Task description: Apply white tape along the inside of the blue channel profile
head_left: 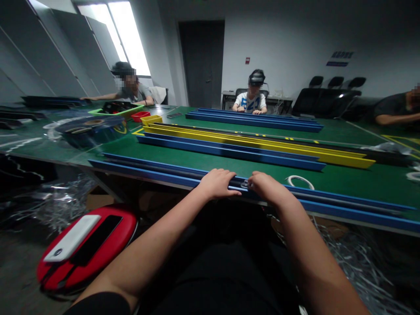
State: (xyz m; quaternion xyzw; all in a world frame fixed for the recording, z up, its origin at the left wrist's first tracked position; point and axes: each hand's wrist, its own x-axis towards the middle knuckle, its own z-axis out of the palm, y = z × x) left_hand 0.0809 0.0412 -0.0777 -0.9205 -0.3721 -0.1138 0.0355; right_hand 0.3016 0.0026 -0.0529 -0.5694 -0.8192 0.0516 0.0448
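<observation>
Along the near edge of the table lies a long blue channel rail (pixel 361 214), with a dark strip (pixel 344 204) running inside it. My left hand (pixel 217 183) is over the middle of this rail, fingers bent across it and thumb pointing right along its near side. Just to the right, my right hand (pixel 264 186) is closed at the rail, fingers curled in a pinch. At its fingertips, between the two hands, sits a small shiny round piece (pixel 245 184); its kind is too small to make out. A white ring-shaped coil (pixel 305 179) lies right of my right hand.
Farther across the green table (pixel 177 154) lie more blue rails (pixel 229 152), yellow rails (pixel 262 144) and another blue stack (pixel 256 121). Left are a yellow bin (pixel 152 120), a red bin (pixel 140 116) and a large reel (pixel 92 131). Co-workers sit around. A red stool (pixel 126 223) carries two devices.
</observation>
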